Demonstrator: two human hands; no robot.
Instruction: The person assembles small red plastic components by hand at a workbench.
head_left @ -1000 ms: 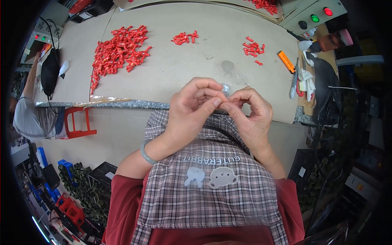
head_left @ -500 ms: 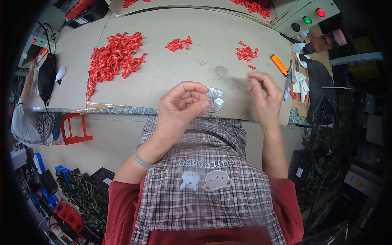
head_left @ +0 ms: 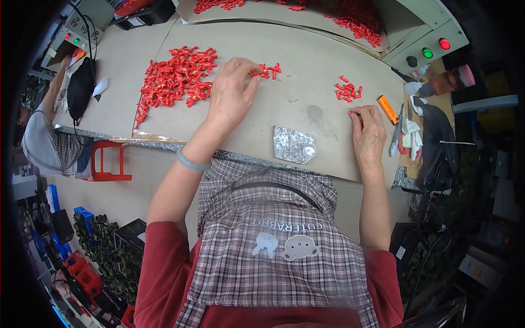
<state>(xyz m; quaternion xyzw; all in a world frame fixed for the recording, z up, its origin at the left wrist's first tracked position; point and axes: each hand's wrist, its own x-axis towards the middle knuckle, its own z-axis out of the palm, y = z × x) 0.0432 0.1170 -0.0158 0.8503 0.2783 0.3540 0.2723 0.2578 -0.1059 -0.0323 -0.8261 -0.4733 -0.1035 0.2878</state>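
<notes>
My left hand (head_left: 232,90) is over the small middle cluster of red pieces (head_left: 269,71). Its fingers are curled, thumb and fingertips apart, right at the cluster's left end. On the right, my right hand (head_left: 367,131) pinches a tiny red piece (head_left: 350,112) between thumb and fingertips; most of it is hidden. Just beyond that hand lies a loose group of small red pieces (head_left: 348,92). Between my hands, near the table edge, sits a flat grey speckled plate (head_left: 290,143) with a shiny round spot at its right corner. A large heap of red pieces (head_left: 178,76) lies left of my left hand.
An orange tool (head_left: 388,110), scissors (head_left: 402,143) and crumpled white tissue (head_left: 411,134) lie at the right. A jar with a pink lid (head_left: 453,80) stands behind them. A machine box with lit buttons (head_left: 427,53) is at the back right. Another person (head_left: 52,136) sits at far left.
My left hand has moved away from the grey plate, up to the middle cluster. My right hand has shifted slightly lower and now pinches a red piece. The view has shifted a little.
</notes>
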